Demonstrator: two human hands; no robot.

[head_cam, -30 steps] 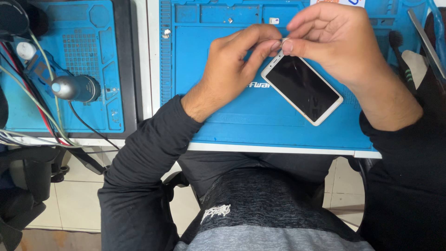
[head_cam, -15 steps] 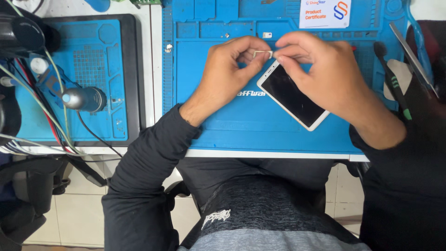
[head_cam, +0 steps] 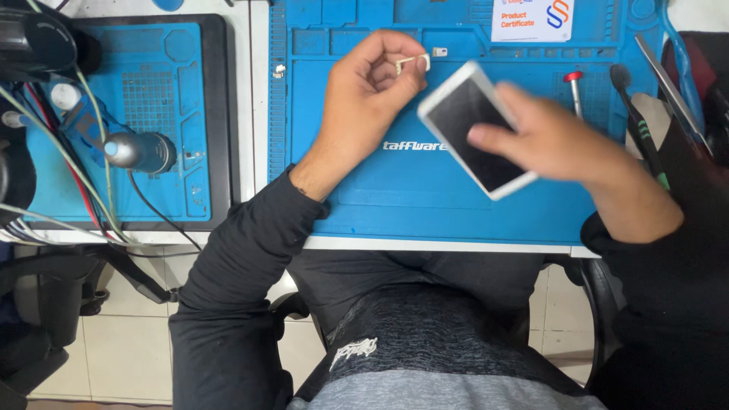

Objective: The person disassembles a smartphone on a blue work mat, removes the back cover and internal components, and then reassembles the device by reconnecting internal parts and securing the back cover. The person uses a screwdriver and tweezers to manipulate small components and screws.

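Left hand [head_cam: 364,99] raised over the blue mat [head_cam: 425,212], thumb and forefinger pinched on a small pale card tray [head_cam: 412,62] — grip clenched on it, the other fingers curled in. Tray held just off the upper left corner of the phone [head_cam: 474,129], apart from it by a narrow gap.

Right hand [head_cam: 562,144] blurred, lying over the lower right part of the phone, fingers spread across the dark screen and thumb side under the white edge; grip grasping the phone, though the blur hides how firmly. Phone tilted, its long side running from upper left to lower right, above the middle of the mat.

On the mat beyond the phone: a red-capped screwdriver [head_cam: 573,89] lying upright in the view, a dark brush-like tool [head_cam: 634,106] beside it, and a long thin metal tool [head_cam: 672,83] nearer the right edge. A white card with an orange and blue mark [head_cam: 531,19] at the top edge of the mat.

To the left, on the white worktop [head_cam: 254,114] — a second, smaller blue mat [head_cam: 163,114] in a black frame, with a blue-tipped metal cylinder [head_cam: 140,152] resting on it and a bundle of cables [head_cam: 45,129] crossing its left side. Black sleeves on both arms.
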